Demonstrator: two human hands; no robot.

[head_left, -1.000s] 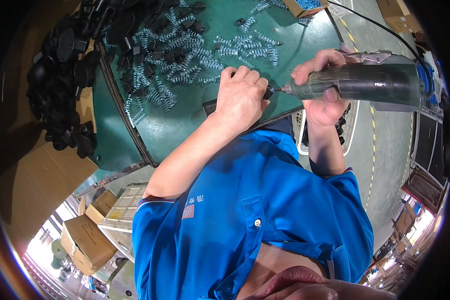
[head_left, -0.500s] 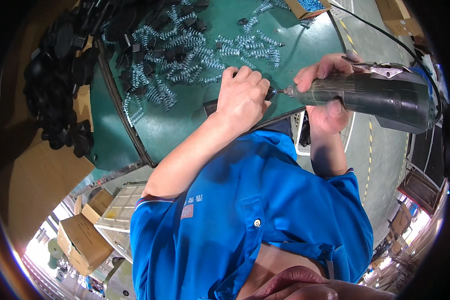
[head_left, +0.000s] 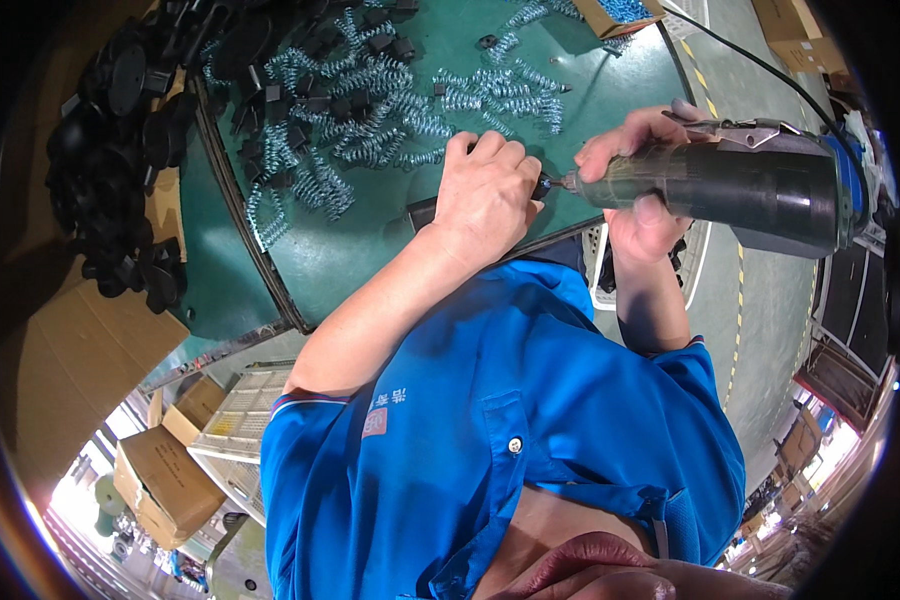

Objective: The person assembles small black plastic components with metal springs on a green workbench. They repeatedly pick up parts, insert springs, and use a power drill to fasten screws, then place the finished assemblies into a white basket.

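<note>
My left hand [head_left: 485, 190] is closed around a black part [head_left: 543, 187] at the table's near edge, and its fingers hide most of it. A second black end [head_left: 422, 214] shows on the other side of that hand. In my right hand [head_left: 642, 180] is a dark electric screwdriver [head_left: 750, 190], lying sideways with its tip toward the left. Its bit [head_left: 566, 182] meets the black part, where a small bluish screw head seems to show. Beyond my left hand lie several bluish metal springs [head_left: 375, 100], with small black blocks among them.
Black parts [head_left: 120, 150] are heaped on cardboard at the left. A small carton [head_left: 610, 28] of blue screws sits at the far edge of the green table [head_left: 370, 250]. A black cable [head_left: 770, 70] arcs at the right. Below the table edge stands a white basket [head_left: 698, 262].
The screwdriver and my right hand have shifted slightly left, bringing the bit closer to the black part. My left hand has hardly moved.
</note>
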